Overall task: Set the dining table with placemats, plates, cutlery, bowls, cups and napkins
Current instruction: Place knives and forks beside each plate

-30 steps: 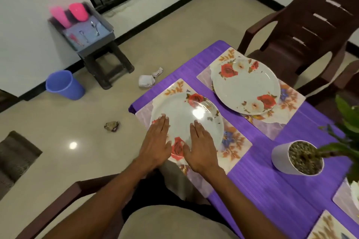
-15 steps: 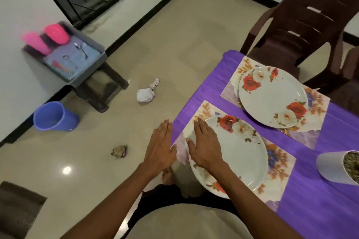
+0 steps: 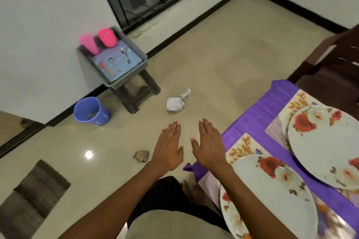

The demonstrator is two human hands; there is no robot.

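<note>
Both hands are hovering flat over the floor, palms down, off the table's corner. Left hand (image 3: 168,147) — fingers straight and together, holding nothing. Right hand (image 3: 208,145) — likewise flat and empty, its forearm passing over the purple tablecloth (image 3: 260,120) edge.

Near plate (image 3: 268,198), floral, is sitting on a floral placemat (image 3: 241,146) at the table's near corner. Far plate (image 3: 326,145) is lying on a second placemat (image 3: 299,101) just beyond, beside a brown chair (image 3: 330,68).

Across the floor, by the wall, a grey tray (image 3: 136,53) is resting on a dark stool (image 3: 139,93). In it: two pink cups (image 3: 106,38), a spoon (image 3: 125,55) and other cutlery on a blue cloth.

A blue bucket (image 3: 91,111) is standing left of the stool. A crumpled white wad (image 3: 175,103) and a small brown scrap (image 3: 141,155) are lying on the tiles.
</note>
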